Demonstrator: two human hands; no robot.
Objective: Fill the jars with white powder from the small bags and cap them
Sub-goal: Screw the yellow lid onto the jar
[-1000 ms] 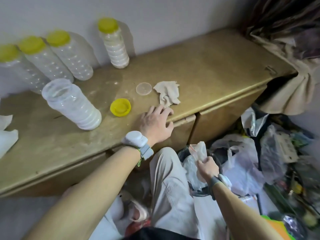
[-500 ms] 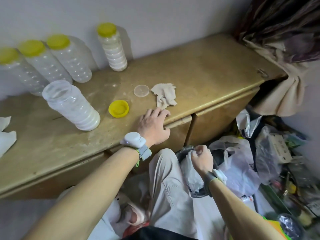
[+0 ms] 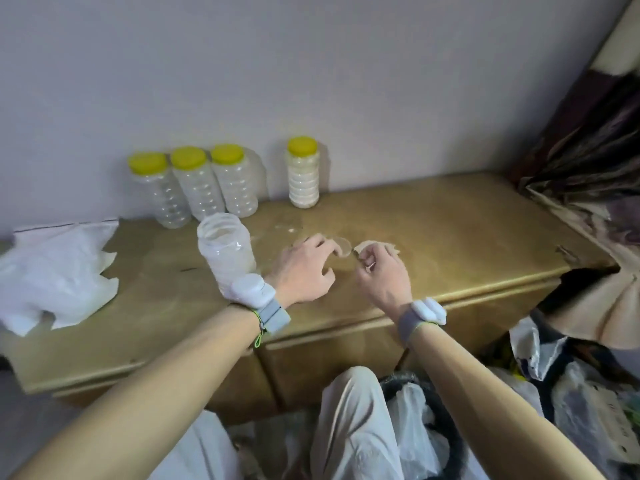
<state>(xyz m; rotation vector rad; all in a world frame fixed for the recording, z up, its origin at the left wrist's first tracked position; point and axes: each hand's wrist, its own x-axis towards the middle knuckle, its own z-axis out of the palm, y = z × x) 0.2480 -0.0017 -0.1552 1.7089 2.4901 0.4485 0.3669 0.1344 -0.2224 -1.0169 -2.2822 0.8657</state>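
An open ribbed jar (image 3: 225, 251) partly filled with white powder stands on the wooden cabinet top (image 3: 457, 237). My left hand (image 3: 306, 270) arches over the spot just right of it, fingers curled down, fingertips at a translucent seal disc (image 3: 344, 245). The yellow cap that lay here is hidden. My right hand (image 3: 379, 271) is beside it, thumb and fingers pinching the edge of a beige cloth (image 3: 382, 244). A jar with a yellow cap (image 3: 303, 174), full of powder, stands at the wall. A plastic bag of white powder (image 3: 59, 271) lies at the left.
Three clear jars with yellow caps (image 3: 197, 185) stand in a row by the wall. Dark fabric (image 3: 588, 150) hangs over the cabinet's right end. Plastic bags and clutter (image 3: 588, 403) fill the floor at right, with a black bin (image 3: 446, 424) by my knee.
My right hand came up from the bin on the floor to the cloth on the cabinet. My left hand moved from the cabinet edge forward over the cap and disc. The view tilted up.
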